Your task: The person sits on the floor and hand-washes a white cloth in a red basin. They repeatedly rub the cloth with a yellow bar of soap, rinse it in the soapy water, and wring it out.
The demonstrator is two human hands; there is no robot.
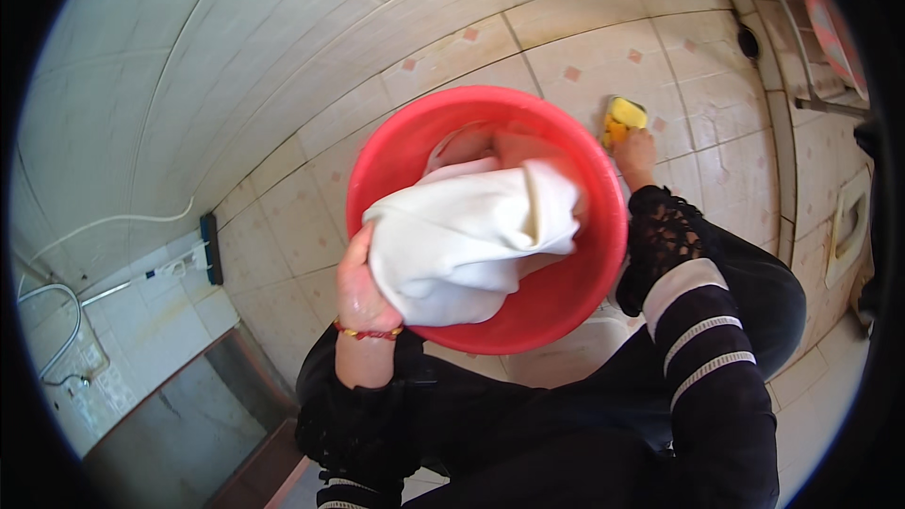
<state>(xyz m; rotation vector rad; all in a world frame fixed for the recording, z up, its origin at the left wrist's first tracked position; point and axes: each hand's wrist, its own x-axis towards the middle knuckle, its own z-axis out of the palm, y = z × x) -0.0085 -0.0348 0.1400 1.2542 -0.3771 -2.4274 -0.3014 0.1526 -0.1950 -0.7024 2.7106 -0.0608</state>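
A red plastic basin [551, 329] stands on the tiled floor before me, holding a bundle of white cloth [452, 240] and a pinkish cloth [474, 148] beyond it. My left hand [364, 290], with a red and gold bracelet at the wrist, grips the left end of the white cloth at the basin's near left rim. Outside the basin, to its right, my right hand [635, 154] is at a yellow bar [628, 113], perhaps soap or a sponge, with an orange part below it. The fingers are partly hidden by the bar.
A squeegee mop [211, 249] leans at the wall on the left, near a shower hose [71, 297]. At the far right are a metal rack [834, 106], a round drain hole [748, 42] and a squat toilet [848, 223].
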